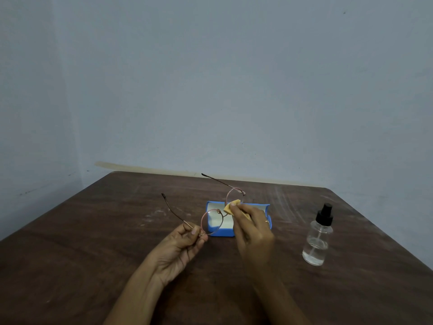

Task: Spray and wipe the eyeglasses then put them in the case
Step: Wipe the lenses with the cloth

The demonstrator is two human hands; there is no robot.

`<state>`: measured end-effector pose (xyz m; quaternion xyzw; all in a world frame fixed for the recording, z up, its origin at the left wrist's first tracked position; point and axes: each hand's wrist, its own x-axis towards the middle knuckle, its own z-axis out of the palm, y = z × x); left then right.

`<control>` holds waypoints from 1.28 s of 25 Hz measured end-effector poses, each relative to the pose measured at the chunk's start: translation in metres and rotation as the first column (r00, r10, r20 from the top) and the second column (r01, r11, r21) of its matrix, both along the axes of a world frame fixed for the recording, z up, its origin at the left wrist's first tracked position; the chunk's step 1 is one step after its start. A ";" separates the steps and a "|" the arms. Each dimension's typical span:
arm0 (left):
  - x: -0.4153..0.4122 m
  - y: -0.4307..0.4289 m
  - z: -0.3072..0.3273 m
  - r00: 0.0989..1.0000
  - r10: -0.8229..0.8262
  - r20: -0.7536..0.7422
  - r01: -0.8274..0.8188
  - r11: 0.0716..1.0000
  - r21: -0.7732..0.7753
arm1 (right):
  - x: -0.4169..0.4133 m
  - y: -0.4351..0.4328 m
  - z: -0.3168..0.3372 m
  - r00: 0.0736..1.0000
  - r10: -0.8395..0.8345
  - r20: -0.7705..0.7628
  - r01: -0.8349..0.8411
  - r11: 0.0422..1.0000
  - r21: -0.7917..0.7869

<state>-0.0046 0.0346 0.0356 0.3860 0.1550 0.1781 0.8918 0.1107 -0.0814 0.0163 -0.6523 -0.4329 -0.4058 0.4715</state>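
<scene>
The eyeglasses have a thin rose-gold frame with dark temple tips. The cloth is pale yellow. The case is bright blue with a whitish lining. The spray bottle is clear glass with a black top. The counter is dark brown wood grain with pale scuffs, and the wall is grey-blue.

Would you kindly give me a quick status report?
Left hand pinches eyeglasses hinge. Right hand holds yellow cloth on far lens. Case open, nothing blocking.
</scene>
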 end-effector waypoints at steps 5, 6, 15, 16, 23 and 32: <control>0.000 -0.002 -0.001 1.000 -0.015 0.012 0.015 1.000 -0.010 | 0.003 -0.005 0.002 0.996 -0.025 -0.082 0.026 1.000 0.005; 0.000 -0.003 0.000 1.000 -0.022 0.013 0.022 1.000 -0.004 | 0.003 -0.005 0.002 0.995 -0.028 -0.098 0.030 0.999 0.017; 0.002 -0.002 -0.005 0.999 -0.037 -0.029 0.039 0.995 0.096 | 0.006 -0.009 0.008 0.989 -0.082 -0.127 0.088 0.995 0.049; 0.002 -0.002 -0.005 0.999 -0.039 -0.026 0.041 0.994 0.098 | 0.006 -0.008 0.008 0.990 -0.081 -0.115 0.086 0.996 0.035; 0.002 -0.001 -0.006 0.999 -0.036 -0.041 0.039 0.995 0.087 | 0.004 -0.006 0.003 1.000 -0.025 0.017 0.026 0.998 -0.056; 0.003 0.002 -0.007 0.999 -0.028 0.038 0.029 0.999 -0.030 | 0.001 -0.001 -0.002 0.999 0.024 -0.026 -0.025 0.998 -0.049</control>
